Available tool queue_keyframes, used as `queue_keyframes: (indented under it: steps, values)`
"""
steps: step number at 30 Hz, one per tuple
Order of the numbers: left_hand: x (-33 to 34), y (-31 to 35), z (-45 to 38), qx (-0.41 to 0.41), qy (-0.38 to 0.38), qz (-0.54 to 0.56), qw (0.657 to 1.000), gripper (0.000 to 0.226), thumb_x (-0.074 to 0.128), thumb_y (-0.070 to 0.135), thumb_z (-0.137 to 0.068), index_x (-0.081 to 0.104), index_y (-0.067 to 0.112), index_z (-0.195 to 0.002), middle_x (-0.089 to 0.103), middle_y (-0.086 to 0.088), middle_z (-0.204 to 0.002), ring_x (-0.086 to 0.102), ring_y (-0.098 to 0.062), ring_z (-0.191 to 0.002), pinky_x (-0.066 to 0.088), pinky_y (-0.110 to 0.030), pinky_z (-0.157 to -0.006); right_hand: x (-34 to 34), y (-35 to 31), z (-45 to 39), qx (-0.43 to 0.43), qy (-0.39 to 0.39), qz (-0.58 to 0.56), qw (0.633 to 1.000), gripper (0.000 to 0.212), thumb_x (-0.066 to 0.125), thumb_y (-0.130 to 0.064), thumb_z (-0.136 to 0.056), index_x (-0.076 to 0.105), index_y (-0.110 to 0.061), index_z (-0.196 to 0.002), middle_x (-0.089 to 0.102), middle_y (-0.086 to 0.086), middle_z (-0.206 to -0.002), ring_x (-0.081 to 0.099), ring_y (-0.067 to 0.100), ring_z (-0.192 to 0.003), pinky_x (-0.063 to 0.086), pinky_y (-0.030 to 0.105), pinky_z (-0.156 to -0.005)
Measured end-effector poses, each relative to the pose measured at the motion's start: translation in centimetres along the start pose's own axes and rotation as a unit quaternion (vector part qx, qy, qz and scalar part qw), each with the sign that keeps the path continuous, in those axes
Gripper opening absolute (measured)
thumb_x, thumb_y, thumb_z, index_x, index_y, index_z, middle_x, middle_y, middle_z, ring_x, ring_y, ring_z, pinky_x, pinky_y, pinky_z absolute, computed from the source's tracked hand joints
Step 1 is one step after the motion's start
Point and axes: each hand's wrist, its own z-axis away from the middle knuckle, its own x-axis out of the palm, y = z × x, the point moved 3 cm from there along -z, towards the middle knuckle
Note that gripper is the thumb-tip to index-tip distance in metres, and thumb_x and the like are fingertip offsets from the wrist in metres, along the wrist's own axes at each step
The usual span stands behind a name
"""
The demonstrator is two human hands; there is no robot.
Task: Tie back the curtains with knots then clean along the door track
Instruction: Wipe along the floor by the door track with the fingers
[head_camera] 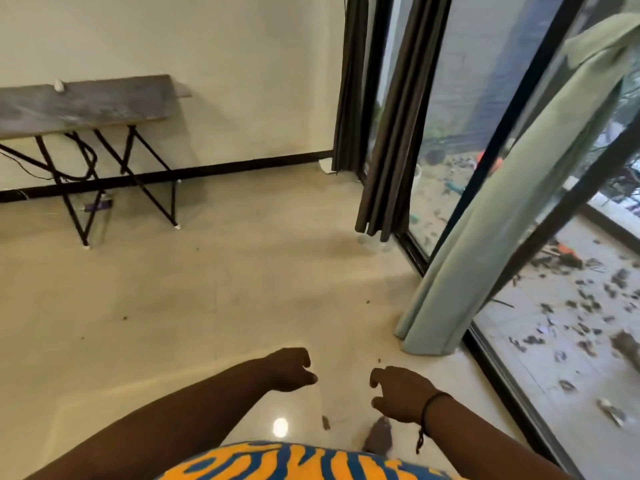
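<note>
A: Where is the green curtain (512,188) sitting relative to the hands?

B: It is hanging ahead and to the right of both, well apart from them, knotted near its top, its hem resting on the floor (207,289) just beside the door track (502,375).

A: And each grip?

B: The left hand (289,370) and right hand (401,393) are hovering over the floor, fingers loosely curled, pinching nothing.

A: What else is standing around?

B: Two dark curtains (391,140) are hanging further along the glass, unknotted as far as the frame shows. One bench (86,105) is standing against the far wall, cables trailing beneath it. Small specks of debris are lying on the floor between.
</note>
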Motion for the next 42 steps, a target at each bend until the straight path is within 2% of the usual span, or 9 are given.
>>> queue_keyframes:
  steps: [12, 21, 27, 31, 33, 35, 38, 40, 42]
  values:
    - [-12.5, 6.0, -14.9, -0.040, -0.013, -0.051, 0.998, 0.050, 0.048, 0.046, -0.094, 0.042, 0.020, -0.136, 0.048, -0.004, -0.139, 0.046, -0.023, -0.127, 0.037, -0.032, -0.100, -14.9, 13.4, -15.5, 0.005, -0.065, 0.020, 0.998, 0.038, 0.051, -0.037, -0.091, 0.049, -0.016, -0.123, 0.055, 0.005, -0.128, 0.053, 0.023, -0.115, 0.042, 0.030, -0.090]
    - [-20.2, 0.5, -24.1, -0.078, -0.019, 0.038, 0.996, 0.049, 0.051, 0.044, -0.092, 0.045, 0.018, -0.134, 0.050, -0.008, -0.138, 0.048, -0.023, -0.123, 0.039, -0.028, -0.097, -23.2, 15.8, -27.6, 0.017, -0.076, 0.025, 0.997, 0.044, 0.055, -0.038, -0.089, 0.046, -0.017, -0.127, 0.051, 0.006, -0.132, 0.050, 0.023, -0.118, 0.040, 0.029, -0.094]
    - [-32.1, -1.2, -33.7, -0.008, -0.012, -0.007, 1.000, 0.075, 0.047, 0.054, -0.092, 0.018, 0.019, -0.151, 0.016, -0.004, -0.159, 0.017, -0.020, -0.145, 0.018, -0.032, -0.117, -33.2, 14.5, -37.6, 0.015, 0.006, 0.048, 0.999, 0.079, 0.052, -0.053, -0.086, 0.014, -0.026, -0.150, 0.020, 0.005, -0.157, 0.020, 0.026, -0.143, 0.026, 0.040, -0.115]
    - [-41.0, -1.2, -39.2, 0.031, 0.024, -0.079, 0.996, 0.093, 0.044, 0.070, -0.084, 0.002, 0.023, -0.152, 0.000, -0.005, -0.160, 0.002, -0.027, -0.147, 0.015, -0.045, -0.118, -40.1, 13.3, -43.4, 0.018, 0.067, 0.062, 0.996, 0.089, 0.050, -0.064, -0.082, 0.008, -0.026, -0.151, 0.008, 0.003, -0.159, 0.009, 0.029, -0.146, 0.023, 0.041, -0.115]
    - [-45.0, -0.9, -41.6, 0.047, 0.062, -0.088, 0.993, 0.094, 0.049, 0.071, -0.079, 0.013, 0.022, -0.150, 0.016, -0.005, -0.158, 0.014, -0.030, -0.145, 0.024, -0.046, -0.113, -42.8, 13.1, -45.9, 0.021, 0.096, 0.057, 0.994, 0.078, 0.053, -0.053, -0.082, 0.022, -0.022, -0.147, 0.025, 0.005, -0.153, 0.024, 0.028, -0.141, 0.031, 0.037, -0.108]
    - [-48.7, -0.4, -44.2, 0.072, 0.127, -0.061, 0.987, 0.060, 0.054, 0.059, -0.083, 0.042, 0.023, -0.129, 0.049, -0.001, -0.132, 0.044, -0.026, -0.124, 0.040, -0.035, -0.094, -45.2, 13.4, -48.6, 0.003, 0.150, 0.021, 0.988, 0.042, 0.051, -0.027, -0.084, 0.045, -0.021, -0.125, 0.048, 0.002, -0.128, 0.048, 0.024, -0.119, 0.041, 0.031, -0.088]
    - [-53.2, 0.8, -48.2, 0.095, 0.189, -0.020, 0.977, 0.011, 0.049, 0.034, -0.087, 0.044, 0.026, -0.089, 0.052, 0.007, -0.086, 0.056, -0.024, -0.090, 0.035, -0.027, -0.066, -48.1, 14.4, -53.0, -0.049, 0.192, 0.020, 0.980, 0.021, 0.049, -0.008, -0.083, 0.051, -0.020, -0.100, 0.052, 0.001, -0.098, 0.058, 0.024, -0.088, 0.038, 0.027, -0.062]
    - [-55.9, 1.4, -51.8, 0.097, 0.170, -0.014, 0.981, 0.016, 0.051, 0.036, -0.083, 0.043, 0.026, -0.091, 0.052, 0.006, -0.088, 0.056, -0.026, -0.092, 0.035, -0.027, -0.067, -50.6, 16.0, -56.9, -0.075, 0.227, 0.031, 0.970, 0.028, 0.060, -0.015, -0.077, 0.049, -0.027, -0.100, 0.051, -0.002, -0.099, 0.060, 0.020, -0.086, 0.045, 0.027, -0.064]
    - [-58.2, 1.5, -55.8, 0.071, 0.114, -0.056, 0.989, 0.062, 0.060, 0.058, -0.074, 0.040, 0.026, -0.124, 0.047, -0.001, -0.126, 0.044, -0.028, -0.120, 0.039, -0.035, -0.089, -53.1, 17.4, -60.8, -0.068, 0.183, 0.032, 0.980, 0.061, 0.059, -0.030, -0.074, 0.039, -0.027, -0.131, 0.043, 0.002, -0.131, 0.050, 0.023, -0.116, 0.046, 0.035, -0.092]
